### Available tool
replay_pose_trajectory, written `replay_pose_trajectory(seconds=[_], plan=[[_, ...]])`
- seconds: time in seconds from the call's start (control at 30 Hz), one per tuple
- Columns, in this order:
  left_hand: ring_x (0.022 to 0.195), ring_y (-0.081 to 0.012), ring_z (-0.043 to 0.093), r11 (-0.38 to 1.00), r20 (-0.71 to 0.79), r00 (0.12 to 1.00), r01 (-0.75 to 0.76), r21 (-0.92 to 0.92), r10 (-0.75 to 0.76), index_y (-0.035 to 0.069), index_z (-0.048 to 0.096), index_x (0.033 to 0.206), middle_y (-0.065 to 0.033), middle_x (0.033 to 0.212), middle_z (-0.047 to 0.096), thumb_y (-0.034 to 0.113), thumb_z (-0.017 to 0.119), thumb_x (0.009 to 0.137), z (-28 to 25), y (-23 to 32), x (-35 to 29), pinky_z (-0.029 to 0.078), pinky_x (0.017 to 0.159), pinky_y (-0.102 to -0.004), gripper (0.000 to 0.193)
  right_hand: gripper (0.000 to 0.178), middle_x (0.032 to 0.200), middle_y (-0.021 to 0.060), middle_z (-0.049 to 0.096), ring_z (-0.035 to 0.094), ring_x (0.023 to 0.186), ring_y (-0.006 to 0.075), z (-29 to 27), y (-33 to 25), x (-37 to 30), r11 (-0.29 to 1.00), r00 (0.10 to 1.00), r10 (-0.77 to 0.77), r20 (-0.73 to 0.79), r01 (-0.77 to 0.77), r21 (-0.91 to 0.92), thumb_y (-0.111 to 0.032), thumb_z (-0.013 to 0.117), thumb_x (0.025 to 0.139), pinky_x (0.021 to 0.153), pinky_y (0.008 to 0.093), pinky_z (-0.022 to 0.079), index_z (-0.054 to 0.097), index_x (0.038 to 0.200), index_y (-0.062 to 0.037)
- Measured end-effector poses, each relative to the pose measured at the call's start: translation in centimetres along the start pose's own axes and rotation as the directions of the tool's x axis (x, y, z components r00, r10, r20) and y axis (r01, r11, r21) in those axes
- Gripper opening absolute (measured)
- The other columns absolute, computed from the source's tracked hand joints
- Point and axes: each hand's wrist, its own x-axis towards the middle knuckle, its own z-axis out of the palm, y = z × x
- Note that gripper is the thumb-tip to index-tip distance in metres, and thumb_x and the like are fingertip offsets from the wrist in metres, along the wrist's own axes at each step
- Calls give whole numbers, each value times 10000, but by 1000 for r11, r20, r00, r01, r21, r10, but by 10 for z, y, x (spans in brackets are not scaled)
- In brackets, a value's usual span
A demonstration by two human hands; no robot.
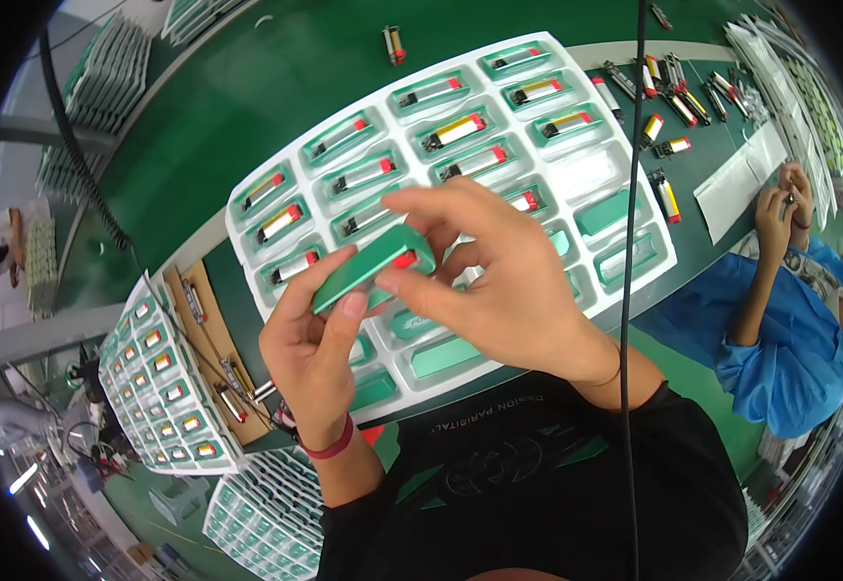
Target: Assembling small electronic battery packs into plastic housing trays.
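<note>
A green plastic case (368, 269) is held above the big white tray, tilted, between my two hands. My left hand (310, 339) closes on its near left end, thumb in front. The fingers and thumb of my right hand (499, 271) pinch the right end, where a red-tipped part (405, 259) shows at the opening. Beneath them, the white moulded tray (668, 254) has rows of pockets with green shells. Many shells hold a slim silver or yellow part with a red end, such as this one (455, 131). My hands hide some middle pockets.
Loose red-ended parts (678, 97) lie at the right, near a white sheet (741, 179). A co-worker in blue (780, 329) works there. A second filled tray (165, 378) leans at the left beside a cardboard piece (210, 320). A black cable (631, 290) hangs in front.
</note>
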Motion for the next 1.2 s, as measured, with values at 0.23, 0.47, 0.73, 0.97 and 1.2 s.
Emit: replay_pose_trajectory(seconds=[0.23, 0.47, 0.73, 0.97, 1.2], plan=[[951, -188, 656, 994, 18, 995, -98, 55, 97, -95, 581, 1194, -156, 1085, 657, 33, 624, 912, 6, 5, 4, 586, 779, -311, 312, 378, 893, 58, 592, 606, 695, 116, -5, -1, 1, 987, 999, -35, 4, 36, -158, -68, 812, 726, 501, 226, 508, 652, 1068, -38], [946, -215, 671, 985, -81, 984, -155, 78, 161, -121, 575, 1169, -193, 1088, 654, 1, 626, 902, 21, 7, 5, 604, 750, -319, 298, 305, 926, 58, 593, 580, 667, 90, -6, 14, -4, 908, 902, -376, -213, 313, -278, -10, 810, 702, 488, 208, 460, 684, 979, -26], [950, -192, 659, 923, -114, 938, -291, 253, 327, -126, 567, 1182, -194, 1088, 653, -74, 630, 875, 26, 2, 4, 573, 785, -278, 318, 329, 872, 68, 564, 560, 619, 141, -1, 18, -2, 889, 906, -394, -153, 333, -315, -19, 771, 735, 508, 243, 458, 650, 1041, -16], [976, -207, 662, 922, -171, 922, -303, 242, 347, -125, 562, 1190, -189, 1094, 652, -65, 619, 891, 24, -3, 11, 570, 797, -284, 311, 486, 1015, 86, 528, 547, 747, 110, 9, 1, -18, 942, 995, 58, 79, -81, 325, -59, 620, 891, 586, 234, 462, 459, 1337, 45], [919, -190, 658, 962, -177, 954, -210, 176, 241, -104, 570, 1198, -160, 1099, 649, 2, 599, 929, 7, 2, 13, 572, 771, -298, 290, 636, 1107, 205, 475, 536, 883, 316, 30, 0, -23, 969, 942, -240, 233, 246, 2, -65, 641, 845, 746, 350, 474, 361, 1400, 65]])
